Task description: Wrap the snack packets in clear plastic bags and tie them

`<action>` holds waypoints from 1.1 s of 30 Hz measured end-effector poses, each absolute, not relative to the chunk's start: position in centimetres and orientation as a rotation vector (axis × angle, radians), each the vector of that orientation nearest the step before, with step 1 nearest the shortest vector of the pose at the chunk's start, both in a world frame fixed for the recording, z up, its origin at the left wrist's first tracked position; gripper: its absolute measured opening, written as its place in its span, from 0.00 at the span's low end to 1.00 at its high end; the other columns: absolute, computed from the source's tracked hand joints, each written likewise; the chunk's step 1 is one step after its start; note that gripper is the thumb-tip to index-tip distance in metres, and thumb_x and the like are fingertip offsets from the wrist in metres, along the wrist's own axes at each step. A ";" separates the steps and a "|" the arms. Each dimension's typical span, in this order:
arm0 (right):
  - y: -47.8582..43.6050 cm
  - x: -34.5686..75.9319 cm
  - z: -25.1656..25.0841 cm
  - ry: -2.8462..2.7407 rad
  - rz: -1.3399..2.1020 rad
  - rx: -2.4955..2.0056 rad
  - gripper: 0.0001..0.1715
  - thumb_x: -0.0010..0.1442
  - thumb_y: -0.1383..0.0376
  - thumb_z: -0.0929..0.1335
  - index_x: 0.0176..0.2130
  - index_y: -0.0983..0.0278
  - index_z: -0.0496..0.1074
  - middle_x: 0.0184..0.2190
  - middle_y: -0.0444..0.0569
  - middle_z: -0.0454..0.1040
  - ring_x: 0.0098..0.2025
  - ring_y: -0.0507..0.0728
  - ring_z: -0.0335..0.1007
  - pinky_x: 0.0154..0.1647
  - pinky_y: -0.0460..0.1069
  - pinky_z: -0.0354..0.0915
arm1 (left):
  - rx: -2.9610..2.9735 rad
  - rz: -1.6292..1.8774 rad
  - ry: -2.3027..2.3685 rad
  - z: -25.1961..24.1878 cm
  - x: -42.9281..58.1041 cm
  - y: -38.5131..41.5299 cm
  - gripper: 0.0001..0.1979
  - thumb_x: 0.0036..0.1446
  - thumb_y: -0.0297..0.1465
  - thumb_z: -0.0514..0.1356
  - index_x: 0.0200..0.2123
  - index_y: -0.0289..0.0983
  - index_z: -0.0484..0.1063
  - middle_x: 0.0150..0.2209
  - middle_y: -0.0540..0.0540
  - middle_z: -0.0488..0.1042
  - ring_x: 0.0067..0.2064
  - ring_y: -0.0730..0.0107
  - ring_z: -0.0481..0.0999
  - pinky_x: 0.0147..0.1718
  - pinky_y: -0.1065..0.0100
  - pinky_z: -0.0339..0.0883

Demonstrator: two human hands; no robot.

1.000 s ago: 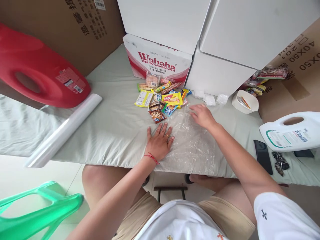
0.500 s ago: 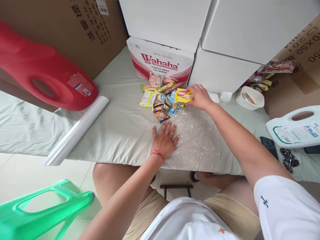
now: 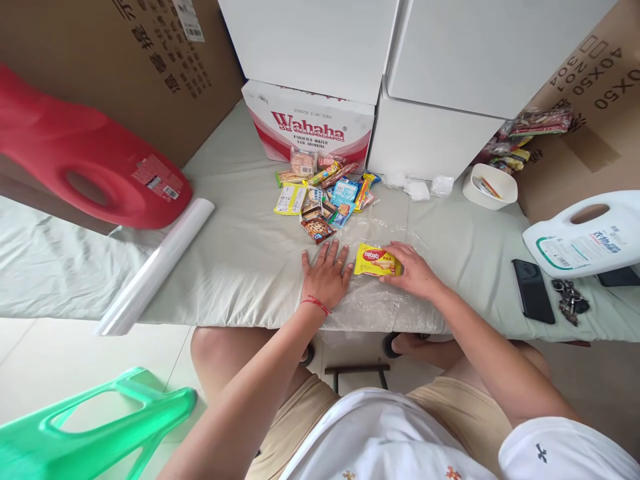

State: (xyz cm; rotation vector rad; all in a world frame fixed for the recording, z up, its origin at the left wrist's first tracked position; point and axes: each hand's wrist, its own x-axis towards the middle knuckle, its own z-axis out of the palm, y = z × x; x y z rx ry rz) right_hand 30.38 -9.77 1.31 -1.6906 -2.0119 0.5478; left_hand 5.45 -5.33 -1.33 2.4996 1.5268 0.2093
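My right hand [image 3: 411, 270] grips the right end of a yellow Nabati wafer packet [image 3: 374, 260], thumb on the near side and fingers on the far side. Under the packet a clear plastic sheet [image 3: 385, 307] spreads over the cloth. Left of it my left hand [image 3: 325, 275] lies flat with fingers spread, its thumb side at the sheet's edge. Just beyond my left fingertips is a brown cookie packet [image 3: 317, 230], part of a pile of small snacks. A yellow-and-white packet [image 3: 290, 199] and a light blue packet [image 3: 345, 192] lie in that pile.
Behind the snacks stands a Wahaha water carton [image 3: 310, 127]. A roll of plastic film [image 3: 160, 263] and a red jug [image 3: 100, 160] are at left. Toward the right sit a white bowl [image 3: 490, 189], a white detergent bottle [image 3: 585, 233], a phone [image 3: 533, 291] and keys [image 3: 571, 300].
My right hand has brought the yellow wafer packet from the snack pile toward me, over the plastic sheet. The left hand stays flat in nearly the same place.
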 end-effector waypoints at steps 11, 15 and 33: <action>-7.2 30.4 2.2 -2.012 0.498 -1.801 0.38 0.59 0.49 0.74 0.63 0.60 0.70 0.63 0.61 0.69 0.67 0.70 0.63 0.68 0.65 0.60 | 2.493 0.243 1.503 -1.3 5.4 -5.3 0.31 0.73 0.44 0.39 0.74 0.43 0.55 0.75 0.43 0.51 0.76 0.52 0.51 0.69 0.29 0.33; -2.2 28.9 5.6 -1.900 0.585 -1.803 0.23 0.66 0.54 0.68 0.56 0.61 0.75 0.49 0.55 0.80 0.50 0.62 0.77 0.55 0.57 0.70 | 2.482 0.274 1.507 -1.2 5.4 -5.5 0.31 0.73 0.44 0.40 0.74 0.42 0.55 0.75 0.42 0.51 0.76 0.51 0.51 0.70 0.30 0.32; 15.8 4.7 3.5 -2.193 0.239 -2.322 0.41 0.66 0.47 0.67 0.62 0.77 0.67 0.57 0.74 0.72 0.59 0.76 0.68 0.50 0.65 0.69 | 2.399 0.296 1.370 0.0 4.8 -5.5 0.29 0.71 0.37 0.47 0.73 0.44 0.57 0.72 0.41 0.62 0.74 0.38 0.53 0.70 0.26 0.31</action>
